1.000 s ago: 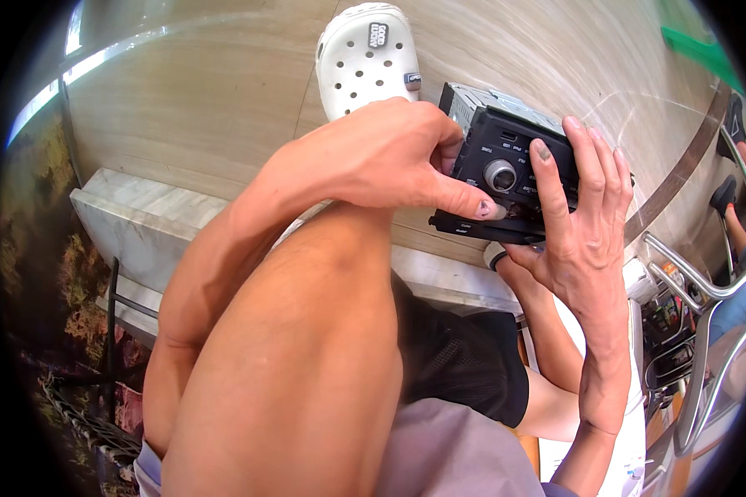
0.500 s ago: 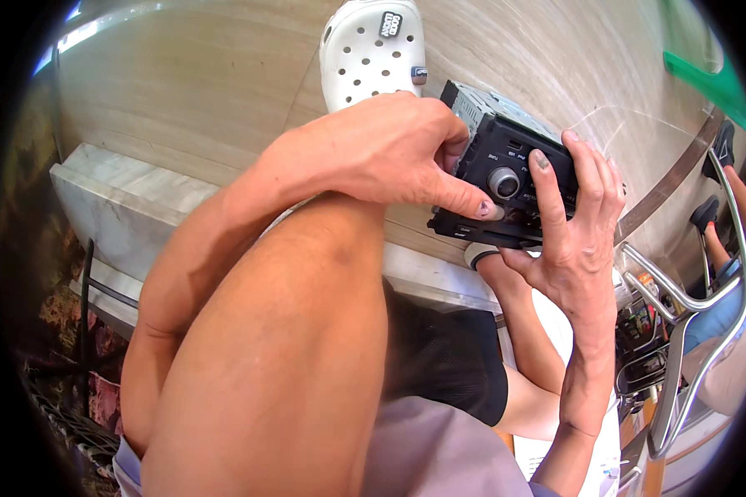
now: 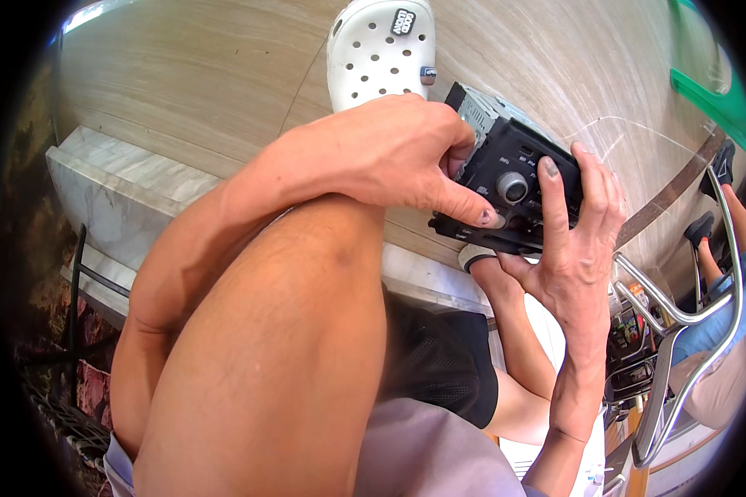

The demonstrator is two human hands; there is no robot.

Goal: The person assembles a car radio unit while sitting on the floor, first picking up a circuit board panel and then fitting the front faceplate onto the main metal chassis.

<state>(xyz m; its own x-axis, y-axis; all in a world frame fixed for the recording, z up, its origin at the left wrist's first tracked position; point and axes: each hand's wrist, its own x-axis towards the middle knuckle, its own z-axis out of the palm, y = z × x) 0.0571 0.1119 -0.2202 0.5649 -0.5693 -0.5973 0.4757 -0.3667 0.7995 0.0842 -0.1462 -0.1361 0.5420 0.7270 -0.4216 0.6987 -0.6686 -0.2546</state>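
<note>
A car stereo (image 3: 510,161) with a black front panel, a round silver knob and a grey metal casing is held between both hands, its face tilted up toward me. My left hand (image 3: 414,157) grips its left side, the thumb lying across the lower front below the knob and the other fingers mostly hidden behind the casing. From the right, my right hand (image 3: 576,224) clasps the panel, with the index finger on the front face, the other fingers along the right edge and the thumb at the lower edge. Its underside and back are hidden.
My raised bare knee (image 3: 307,315) fills the middle left, with a white clog (image 3: 381,54) beyond it. A marble step (image 3: 133,182) runs along the left. Metal-framed chairs (image 3: 696,315) and another person's legs (image 3: 733,199) are at the right, near a green plastic object (image 3: 717,103).
The stereo has tilted slightly in my hands, and its front panel has shifted a little to the right. Both hands keep nearly the same hold. The surroundings shift slightly with the view.
</note>
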